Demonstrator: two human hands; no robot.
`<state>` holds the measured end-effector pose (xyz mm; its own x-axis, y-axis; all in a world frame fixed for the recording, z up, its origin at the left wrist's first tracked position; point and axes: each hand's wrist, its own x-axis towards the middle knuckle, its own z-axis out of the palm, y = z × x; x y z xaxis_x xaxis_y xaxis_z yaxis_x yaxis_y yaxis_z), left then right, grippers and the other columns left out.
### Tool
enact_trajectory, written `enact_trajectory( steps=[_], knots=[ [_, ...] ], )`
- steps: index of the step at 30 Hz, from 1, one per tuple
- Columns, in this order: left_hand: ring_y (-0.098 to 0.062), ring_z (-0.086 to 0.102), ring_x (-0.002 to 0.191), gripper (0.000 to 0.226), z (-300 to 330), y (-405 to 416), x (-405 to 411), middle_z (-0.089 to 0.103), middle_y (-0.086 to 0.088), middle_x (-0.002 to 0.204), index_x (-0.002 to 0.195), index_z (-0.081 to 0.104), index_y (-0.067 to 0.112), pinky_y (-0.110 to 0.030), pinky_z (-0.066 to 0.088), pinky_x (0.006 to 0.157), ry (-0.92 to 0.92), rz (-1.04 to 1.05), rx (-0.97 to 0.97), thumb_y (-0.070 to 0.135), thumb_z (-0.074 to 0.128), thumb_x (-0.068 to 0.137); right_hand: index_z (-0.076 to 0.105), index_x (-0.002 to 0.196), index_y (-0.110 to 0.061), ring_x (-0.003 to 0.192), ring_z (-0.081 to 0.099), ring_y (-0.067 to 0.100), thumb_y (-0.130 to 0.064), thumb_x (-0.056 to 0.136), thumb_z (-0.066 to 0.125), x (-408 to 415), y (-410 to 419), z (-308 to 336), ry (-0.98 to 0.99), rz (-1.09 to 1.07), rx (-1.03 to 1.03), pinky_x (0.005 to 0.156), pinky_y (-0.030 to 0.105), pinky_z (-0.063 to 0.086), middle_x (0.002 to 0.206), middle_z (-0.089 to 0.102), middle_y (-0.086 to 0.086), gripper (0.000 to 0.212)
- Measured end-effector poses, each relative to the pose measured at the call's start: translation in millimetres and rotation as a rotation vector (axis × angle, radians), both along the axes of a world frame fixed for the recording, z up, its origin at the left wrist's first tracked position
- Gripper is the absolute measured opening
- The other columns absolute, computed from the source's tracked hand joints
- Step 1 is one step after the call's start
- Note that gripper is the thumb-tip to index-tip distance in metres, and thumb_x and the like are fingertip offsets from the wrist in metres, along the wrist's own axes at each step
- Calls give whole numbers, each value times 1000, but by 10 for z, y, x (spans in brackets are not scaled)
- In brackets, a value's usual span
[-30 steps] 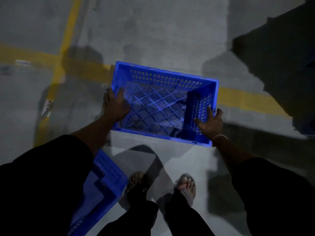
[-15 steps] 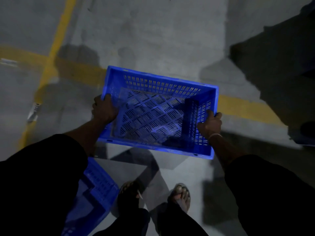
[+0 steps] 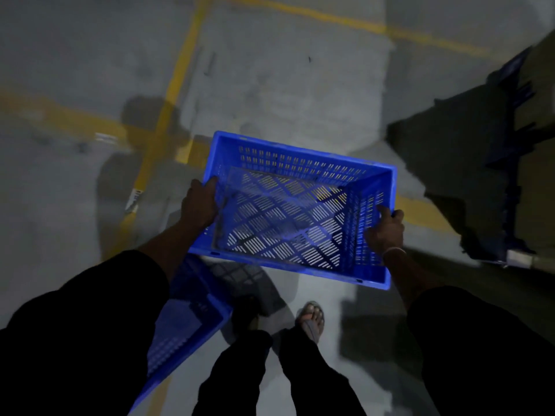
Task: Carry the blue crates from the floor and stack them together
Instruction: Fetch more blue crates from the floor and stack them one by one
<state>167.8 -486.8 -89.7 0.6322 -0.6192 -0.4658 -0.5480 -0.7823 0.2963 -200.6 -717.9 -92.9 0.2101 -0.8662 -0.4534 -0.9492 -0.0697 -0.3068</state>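
Left hand (image 3: pixel 200 202) and right hand (image 3: pixel 386 232) clamp the slotted blue plastic crate's (image 3: pixel 300 178) side rims; bare grey concrete floor (image 3: pixel 285 85) lies at twelve o'clock.

A blue crate (image 3: pixel 295 205) with a slotted bottom is held off the grey floor (image 3: pixel 285 85), the left hand (image 3: pixel 200 202) gripping its left rim and the right hand (image 3: pixel 386 231) its right rim. A second blue crate (image 3: pixel 186 313) lies low at the left beside the sandalled foot (image 3: pixel 312 318). Yellow lines (image 3: pixel 177 82) cross the floor
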Motion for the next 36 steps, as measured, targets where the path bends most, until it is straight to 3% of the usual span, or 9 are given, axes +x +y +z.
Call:
enact_trajectory(
  steps=[2,7,14,16,18,20,28,36],
  knots=[
    [-53,54,102,68,384,173,36,40,-32,128,155,36,12,-55,48,86,-8,-52,-42,6,55,90,47,142,-11,97,55,51,-9,78,66,-17,40,411,14,39,-14,90,51,47,134,36,25,67],
    [-54,60,92,76,1490,601,50,37,-34,134,156,31,11,-54,51,78,-52,-124,-52,4,57,86,49,141,-8,93,58,51,1,76,61,-27,216,1636,-25,141,-74,86,50,50,135,37,27,67],
    [-57,59,80,64,2624,1362,-120,38,-43,133,153,35,2,-55,52,70,-236,-155,-162,12,43,91,49,140,-8,101,56,50,0,74,55,-39,420,2960,-93,252,-181,88,48,50,131,42,28,67],
    [-57,58,76,62,2732,1598,-273,42,-47,127,149,38,-4,-55,52,66,-294,-177,-232,14,40,90,49,141,-9,101,56,50,-5,74,53,-94,458,3105,-116,313,-200,87,48,50,131,43,27,67],
    [-60,57,85,61,2769,1811,-441,42,-48,125,149,37,-7,-56,53,72,-334,-169,-272,5,44,90,48,142,-12,103,56,48,-3,77,55,-155,482,3184,-137,361,-200,85,48,50,133,42,25,66],
    [-58,56,91,64,2836,1953,-628,39,-44,131,154,32,-1,-55,52,79,-297,-88,-273,2,48,92,47,143,-13,104,55,48,0,79,55,-204,489,3228,-162,391,-196,88,48,50,133,41,24,66],
    [-41,49,65,58,3030,2512,-1720,43,-29,112,154,32,4,-47,45,59,-274,198,-338,8,45,98,47,143,-12,89,55,46,2,81,50,-186,449,3325,-239,579,-198,85,43,48,120,42,27,64],
    [-41,53,72,57,3100,3077,-2984,44,-27,117,153,35,15,-49,49,65,-259,586,-378,7,49,98,44,146,-13,95,55,44,-6,91,49,20,590,3515,-276,861,-139,89,42,46,117,44,25,56]
  ],
)
